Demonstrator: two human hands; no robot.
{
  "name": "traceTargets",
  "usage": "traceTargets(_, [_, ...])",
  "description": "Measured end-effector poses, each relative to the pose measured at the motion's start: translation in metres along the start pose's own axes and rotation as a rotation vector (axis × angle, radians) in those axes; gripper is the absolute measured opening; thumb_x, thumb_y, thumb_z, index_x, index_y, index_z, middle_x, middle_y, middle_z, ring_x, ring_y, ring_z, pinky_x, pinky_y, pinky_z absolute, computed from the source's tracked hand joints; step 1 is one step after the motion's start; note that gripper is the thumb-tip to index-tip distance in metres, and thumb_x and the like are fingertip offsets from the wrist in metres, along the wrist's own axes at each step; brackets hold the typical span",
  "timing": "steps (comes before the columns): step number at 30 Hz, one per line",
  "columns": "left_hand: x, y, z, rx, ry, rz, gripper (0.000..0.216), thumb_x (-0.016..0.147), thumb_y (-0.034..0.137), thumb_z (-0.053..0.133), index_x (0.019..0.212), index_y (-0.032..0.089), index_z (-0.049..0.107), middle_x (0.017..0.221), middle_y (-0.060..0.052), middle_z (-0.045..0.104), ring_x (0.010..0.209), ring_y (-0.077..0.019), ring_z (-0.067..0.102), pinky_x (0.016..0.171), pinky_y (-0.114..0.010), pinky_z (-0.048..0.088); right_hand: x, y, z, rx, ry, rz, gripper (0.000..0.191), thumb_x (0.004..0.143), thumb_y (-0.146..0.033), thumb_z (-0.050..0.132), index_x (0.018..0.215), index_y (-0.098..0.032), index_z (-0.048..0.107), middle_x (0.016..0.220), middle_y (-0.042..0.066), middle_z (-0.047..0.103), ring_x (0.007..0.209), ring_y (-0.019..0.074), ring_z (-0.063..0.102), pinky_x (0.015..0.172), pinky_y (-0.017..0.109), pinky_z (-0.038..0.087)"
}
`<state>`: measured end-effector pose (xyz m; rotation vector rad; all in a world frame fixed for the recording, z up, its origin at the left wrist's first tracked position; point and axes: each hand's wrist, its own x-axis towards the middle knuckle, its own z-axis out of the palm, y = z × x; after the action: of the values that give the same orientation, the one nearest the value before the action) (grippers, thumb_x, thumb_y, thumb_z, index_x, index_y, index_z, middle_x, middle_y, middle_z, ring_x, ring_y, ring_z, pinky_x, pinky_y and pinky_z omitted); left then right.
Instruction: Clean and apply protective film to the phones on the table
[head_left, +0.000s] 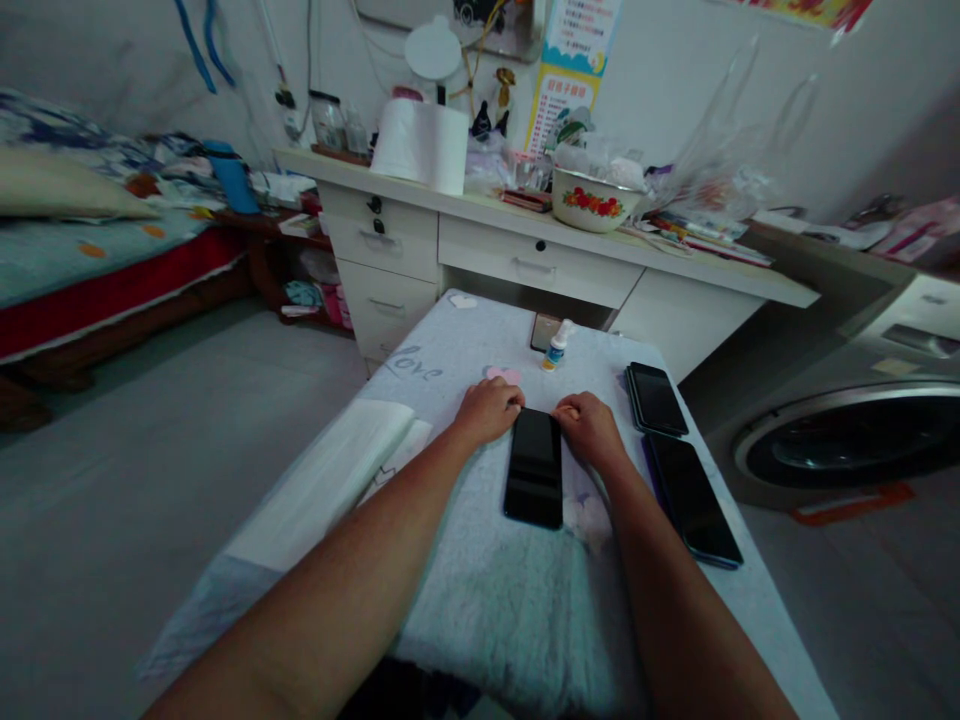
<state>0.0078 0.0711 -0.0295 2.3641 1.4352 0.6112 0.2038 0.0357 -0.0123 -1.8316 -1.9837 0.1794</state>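
Note:
A black smartphone [534, 467] lies face up in the middle of a small table covered with a pale fleecy cloth [480, 590]. My left hand [491, 408] rests at the phone's far left corner with its fingers curled, touching the edge. At the far right corner sits my right hand [590, 425], also curled with fingertips pinched against the phone's top edge. A small pink pad [503, 375] lies just beyond my left hand.
Two more dark phones [656, 398] [694, 498] lie along the table's right side. A small white bottle [556, 347] stands at the far end. A white desk [540, 250] with a bowl stands behind, a washing machine [847, 440] at right, a bed [97, 250] at left.

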Motion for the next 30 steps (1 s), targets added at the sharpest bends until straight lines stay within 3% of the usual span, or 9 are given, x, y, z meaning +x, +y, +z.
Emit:
traceTargets(12, [-0.002,0.001,-0.002,-0.013,0.005,-0.031,0.020,0.083,0.026,0.052,0.099,0.022,0.064,0.108,-0.005,0.063,0.104,-0.0213,0.056,0.091,-0.036,0.042,0.015,-0.028,0.004,-0.163,-0.111,-0.089,0.019,0.086,-0.024,0.054,0.088,-0.017,0.072,0.088,0.008,0.062,0.082,0.0168,0.056,0.072,0.025,0.036])
traceTargets(20, [-0.001,0.000,0.000,-0.005,0.007,-0.057,0.020,0.083,0.026,0.054,0.103,0.022,0.059,0.108,-0.005,0.064,0.105,-0.0218,0.056,0.091,-0.036,0.043,0.020,-0.044,0.013,-0.171,-0.110,-0.130,0.020,0.088,-0.024,0.052,0.090,-0.018,0.071,0.089,0.008,0.060,0.081,0.0170,0.054,0.072,0.026,0.037])
traceTargets(30, [-0.001,-0.002,0.001,-0.001,0.019,-0.039,0.020,0.083,0.026,0.053,0.102,0.021,0.059,0.107,-0.005,0.064,0.102,-0.0212,0.057,0.089,-0.036,0.042,0.022,-0.040,0.011,-0.149,-0.141,-0.160,0.019,0.087,-0.023,0.053,0.088,-0.018,0.072,0.087,0.008,0.061,0.081,0.0168,0.055,0.072,0.026,0.036])
